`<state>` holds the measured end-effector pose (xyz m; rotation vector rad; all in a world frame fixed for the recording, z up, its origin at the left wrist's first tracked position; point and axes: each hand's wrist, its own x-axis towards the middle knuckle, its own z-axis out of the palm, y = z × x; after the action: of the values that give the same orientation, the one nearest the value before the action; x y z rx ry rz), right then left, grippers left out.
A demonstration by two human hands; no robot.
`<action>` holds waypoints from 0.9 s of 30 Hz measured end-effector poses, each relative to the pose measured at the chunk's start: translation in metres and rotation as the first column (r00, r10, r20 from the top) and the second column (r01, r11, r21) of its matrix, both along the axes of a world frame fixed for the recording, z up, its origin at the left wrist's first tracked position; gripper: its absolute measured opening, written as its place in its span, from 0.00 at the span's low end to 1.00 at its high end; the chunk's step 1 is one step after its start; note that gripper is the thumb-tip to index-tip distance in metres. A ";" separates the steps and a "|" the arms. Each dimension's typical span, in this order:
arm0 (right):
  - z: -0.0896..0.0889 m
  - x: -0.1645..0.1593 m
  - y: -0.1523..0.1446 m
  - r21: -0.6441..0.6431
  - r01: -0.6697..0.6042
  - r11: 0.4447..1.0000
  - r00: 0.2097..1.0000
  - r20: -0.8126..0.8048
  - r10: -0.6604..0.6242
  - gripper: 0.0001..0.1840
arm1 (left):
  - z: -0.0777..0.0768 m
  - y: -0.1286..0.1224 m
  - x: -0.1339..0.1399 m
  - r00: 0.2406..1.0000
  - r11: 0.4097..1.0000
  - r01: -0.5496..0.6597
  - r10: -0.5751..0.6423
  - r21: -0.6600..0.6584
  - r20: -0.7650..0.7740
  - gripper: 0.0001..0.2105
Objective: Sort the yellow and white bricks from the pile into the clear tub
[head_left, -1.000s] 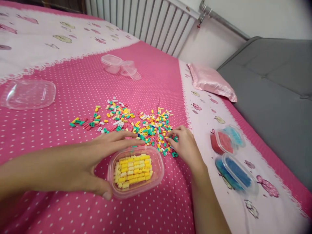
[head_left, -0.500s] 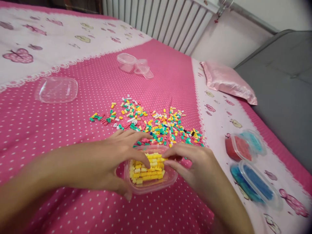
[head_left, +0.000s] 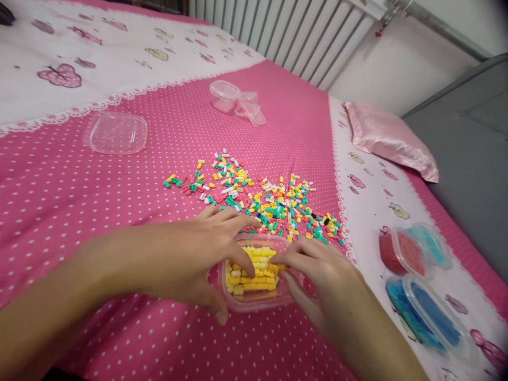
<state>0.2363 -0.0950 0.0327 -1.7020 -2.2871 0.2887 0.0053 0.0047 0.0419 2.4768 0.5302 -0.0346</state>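
A clear plastic container (head_left: 260, 306) rests on the pink dotted bedspread, with yellow toy bricks (head_left: 254, 286) lying in rows inside. My left hand (head_left: 210, 246) spans its left side, fingers spread; the index fingertip reaches down onto the yellow bricks and the thumb is by the near left rim. At the right of the rows, my right hand (head_left: 323, 272) pinches a small yellow brick (head_left: 282, 267) between thumb and index finger. Just beyond the container lies a scattered pile of small toy bricks (head_left: 278, 209) in green, yellow, white and red, partly hidden by my left fingers.
A clear lid (head_left: 118, 133) lies at the left, and small clear containers (head_left: 224, 96) stand farther back. On the right are a tub of red material (head_left: 401, 253), a tub of blue material (head_left: 432, 312), a pink pillow (head_left: 391, 138) and a grey headboard (head_left: 468, 121). A radiator (head_left: 286, 37) stands behind.
The view has shifted, so everything sits farther right in the picture. My right fingers, still pinching a yellow brick, are slightly lower beside the rows. My left hand keeps its place over the container.
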 end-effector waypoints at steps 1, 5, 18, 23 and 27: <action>0.001 0.001 -0.001 0.010 0.001 1.000 1.000 0.029 -0.002 0.14 | 0.000 0.000 0.000 1.000 1.000 -0.003 0.003 -0.002 -0.001 0.22; 0.004 0.001 -0.002 0.067 -0.050 0.996 0.989 0.139 0.041 0.14 | -0.001 0.000 0.000 1.000 1.000 -0.006 0.006 -0.022 0.022 0.20; 0.001 0.001 -0.002 0.113 -0.049 0.992 0.996 0.083 0.040 0.16 | -0.001 0.000 -0.002 0.999 0.999 0.024 -0.025 0.026 0.043 0.20; 0.000 0.000 -0.003 0.116 -0.043 0.992 0.997 0.073 0.035 0.17 | -0.002 0.000 -0.003 0.999 0.998 0.030 -0.032 0.048 0.036 0.23; -0.004 -0.001 -0.002 0.129 -0.068 0.989 0.995 0.086 0.057 0.17 | -0.002 0.000 -0.002 0.998 0.997 0.036 -0.039 0.072 0.040 0.24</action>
<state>0.2355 -0.0972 0.0290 -1.6070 -2.3644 0.0793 0.0030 0.0046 0.0402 2.5513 0.4754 0.0216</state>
